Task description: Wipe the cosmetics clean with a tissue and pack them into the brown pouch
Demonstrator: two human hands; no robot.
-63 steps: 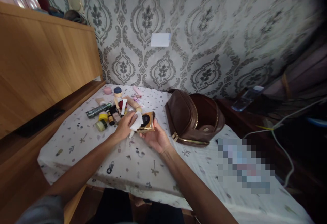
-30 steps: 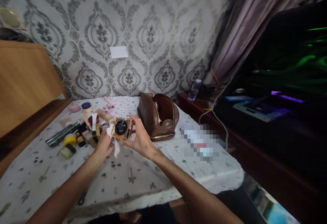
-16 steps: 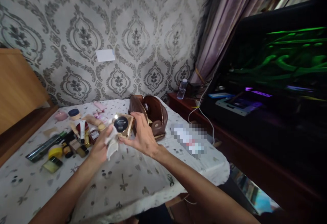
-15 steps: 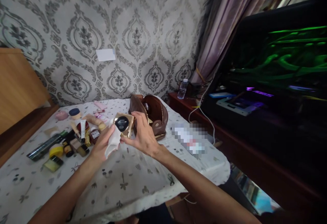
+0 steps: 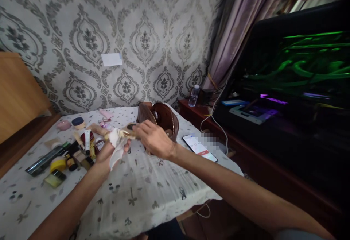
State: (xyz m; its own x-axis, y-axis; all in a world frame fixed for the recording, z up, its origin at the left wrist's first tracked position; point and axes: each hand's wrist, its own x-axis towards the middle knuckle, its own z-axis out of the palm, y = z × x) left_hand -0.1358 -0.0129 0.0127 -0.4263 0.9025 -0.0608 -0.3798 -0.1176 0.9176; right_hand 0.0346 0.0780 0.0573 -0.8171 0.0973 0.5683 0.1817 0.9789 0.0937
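So the thing that matters here is the gold compact (image 5: 129,134): it's right between the two hands, tipped so I'm seeing it pretty much edge-on, with its visible long side running roughly sideways from one hand to the other. The right hand (image 5: 155,140) is the nearer one, fingers pinched around the compact's right end, so the thing sits just left of those fingertips. Left hand (image 5: 105,154) is curled around a white tissue (image 5: 117,148), which bunches up against the compact's left end. A couple of left fingertips poke out underneath, but it's blurry and I can't tell if they're actually taking any of its weight.

Further out, the heap of cosmetics (image 5: 82,152) is left of the left hand on the tabletop (image 5: 153,185). The brown bag (image 5: 175,123) gapes just behind the right hand, with a clear bottle (image 5: 194,97) well beyond that.
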